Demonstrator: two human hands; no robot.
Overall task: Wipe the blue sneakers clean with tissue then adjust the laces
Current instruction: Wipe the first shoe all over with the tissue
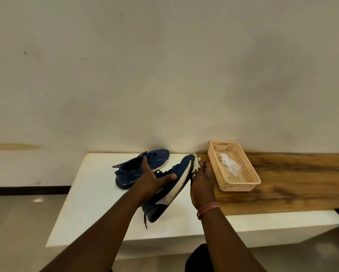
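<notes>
Sneaker (170,185), light with a stiff sole, sits tilted in the gripping left hand (153,179) while the right hand (203,181) pinches soft tissue (196,164) against its toe.

Held sneaker (170,185): navy blue upper, white midsole, dark sole, dark lace. Second sneaker (139,169) at 10 o'clock from it: same blue, white sole edge. Tissue (196,164): white. Basket (251,181) at 3 o'clock: peach, perforated hole pattern, white tissue inside (229,163). Table (90,193): white; right part wood-grain brown. Wristband (208,209): pink-red. Wall: off-white.
</notes>
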